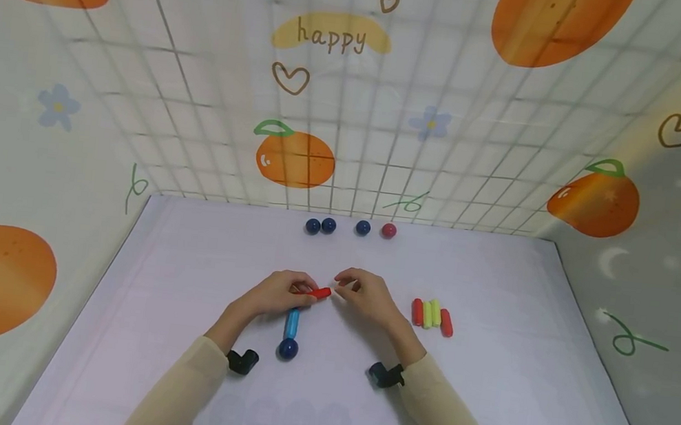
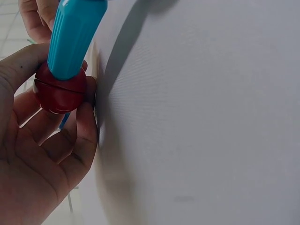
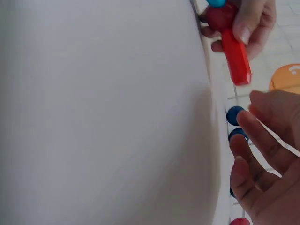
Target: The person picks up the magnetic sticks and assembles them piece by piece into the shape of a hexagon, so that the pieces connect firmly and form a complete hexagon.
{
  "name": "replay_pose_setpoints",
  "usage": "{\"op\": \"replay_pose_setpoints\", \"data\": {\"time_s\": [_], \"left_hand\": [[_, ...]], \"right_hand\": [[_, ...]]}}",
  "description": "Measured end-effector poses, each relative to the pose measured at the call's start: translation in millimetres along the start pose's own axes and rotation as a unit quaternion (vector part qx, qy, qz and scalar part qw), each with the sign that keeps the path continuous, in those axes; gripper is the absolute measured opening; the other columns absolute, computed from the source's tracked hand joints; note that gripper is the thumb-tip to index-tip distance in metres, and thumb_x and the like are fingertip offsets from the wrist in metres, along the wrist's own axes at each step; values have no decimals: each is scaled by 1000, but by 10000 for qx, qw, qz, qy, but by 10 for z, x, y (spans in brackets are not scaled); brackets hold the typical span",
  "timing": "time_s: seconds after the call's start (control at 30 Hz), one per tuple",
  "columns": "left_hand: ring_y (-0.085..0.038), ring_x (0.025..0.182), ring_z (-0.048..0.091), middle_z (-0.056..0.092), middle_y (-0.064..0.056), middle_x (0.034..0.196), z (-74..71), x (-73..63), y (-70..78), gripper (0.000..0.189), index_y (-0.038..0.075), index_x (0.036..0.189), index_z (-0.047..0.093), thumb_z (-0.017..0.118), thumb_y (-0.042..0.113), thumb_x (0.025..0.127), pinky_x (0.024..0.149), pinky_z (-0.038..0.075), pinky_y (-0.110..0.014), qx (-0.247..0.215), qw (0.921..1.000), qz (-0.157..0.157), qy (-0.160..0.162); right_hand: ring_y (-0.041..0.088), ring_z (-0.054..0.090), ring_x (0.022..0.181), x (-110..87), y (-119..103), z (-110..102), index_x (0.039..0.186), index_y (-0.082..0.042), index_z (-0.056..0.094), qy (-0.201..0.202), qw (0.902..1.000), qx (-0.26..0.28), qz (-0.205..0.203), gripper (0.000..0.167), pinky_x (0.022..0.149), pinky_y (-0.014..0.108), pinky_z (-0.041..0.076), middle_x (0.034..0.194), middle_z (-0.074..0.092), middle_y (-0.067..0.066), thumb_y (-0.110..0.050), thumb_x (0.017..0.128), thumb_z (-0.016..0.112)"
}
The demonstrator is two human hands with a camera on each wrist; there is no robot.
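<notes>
My left hand (image 1: 274, 292) grips a red ball (image 2: 61, 96) between thumb and fingers. A red rod (image 3: 237, 58) sticks out of the ball toward the right, my left thumb lying along it. Also joined to the ball is a light blue ribbed rod (image 1: 291, 324), whose near end carries a dark blue ball (image 1: 287, 349). In the left wrist view, a sliver of something blue (image 2: 64, 121) shows behind the left fingers. Just beyond the red rod's free tip, my right hand (image 1: 370, 297) hovers with loosely bent fingers, holding nothing.
Two red rods (image 1: 446, 323) and two yellow-green rods (image 1: 431, 313) lie in a group on the right of the white table (image 1: 482, 407). Along the back edge sit three dark blue balls (image 1: 363, 227) and a red ball (image 1: 389, 231). A patterned curtain (image 1: 211, 136) rises behind.
</notes>
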State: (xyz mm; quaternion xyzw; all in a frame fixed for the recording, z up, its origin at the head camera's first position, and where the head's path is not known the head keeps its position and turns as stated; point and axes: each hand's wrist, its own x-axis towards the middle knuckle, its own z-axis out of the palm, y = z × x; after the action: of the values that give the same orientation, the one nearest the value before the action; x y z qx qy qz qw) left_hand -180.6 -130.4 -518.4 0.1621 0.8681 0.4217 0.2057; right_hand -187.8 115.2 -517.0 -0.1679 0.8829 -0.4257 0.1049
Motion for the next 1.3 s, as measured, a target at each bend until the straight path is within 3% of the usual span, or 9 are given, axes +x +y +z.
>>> {"op": "replay_pose_setpoints", "data": {"time_s": [0.3, 0.5, 0.67, 0.87, 1.1, 1.3], "left_hand": [[-16, 85, 62, 68, 7, 92, -20, -60, -36, 25, 19, 113, 71, 74, 31, 91, 80, 51, -35, -8, 9995, -256, 196], [-17, 80, 63, 68, 5, 92, -40, -88, -77, 24, 20, 114, 71, 74, 29, 92, 77, 51, -35, -155, 9994, -233, 188], [-16, 86, 62, 69, 7, 94, -43, -90, -93, 26, 18, 115, 71, 74, 30, 92, 80, 52, -34, -119, 9995, -227, 173], [-16, 90, 62, 69, 7, 94, -44, -96, -85, 26, 17, 116, 71, 74, 27, 92, 82, 53, -34, -176, 9995, -243, 128], [-16, 86, 62, 69, 8, 93, -38, -90, -101, 25, 19, 113, 71, 74, 32, 92, 80, 52, -33, -163, 9995, -202, 174], [-15, 87, 62, 69, 8, 94, -39, -104, -107, 24, 19, 113, 71, 73, 31, 93, 81, 52, -33, -159, 9995, -221, 150]], "right_hand": [[24, 62, 83, 242, 139, -338, 112, -7, 71, 1189, 9928, 46, 146, 20, 75, 35, 50, 95, 69, 5, -13, 94, 70], [28, 64, 98, 453, 292, -549, 111, -2, 70, 2163, 9746, 198, 550, 21, 88, 42, 50, 101, 70, 14, -12, 94, 69], [32, 60, 105, 585, 440, -628, 118, -1, 66, 2667, 9569, 370, 1089, 28, 91, 44, 47, 113, 66, 18, -14, 93, 68], [36, 54, 116, 704, 583, -649, 131, -3, 59, 2657, 9491, 558, 1596, 41, 97, 47, 43, 124, 59, 22, -18, 94, 67], [38, 53, 120, 792, 612, -676, 137, 0, 54, 2377, 9568, 389, 1629, 52, 105, 48, 38, 127, 59, 25, -23, 93, 70], [36, 55, 117, 839, 635, -676, 133, 1, 57, 2175, 9618, 97, 1661, 47, 104, 46, 39, 124, 62, 23, -23, 95, 69]]}}
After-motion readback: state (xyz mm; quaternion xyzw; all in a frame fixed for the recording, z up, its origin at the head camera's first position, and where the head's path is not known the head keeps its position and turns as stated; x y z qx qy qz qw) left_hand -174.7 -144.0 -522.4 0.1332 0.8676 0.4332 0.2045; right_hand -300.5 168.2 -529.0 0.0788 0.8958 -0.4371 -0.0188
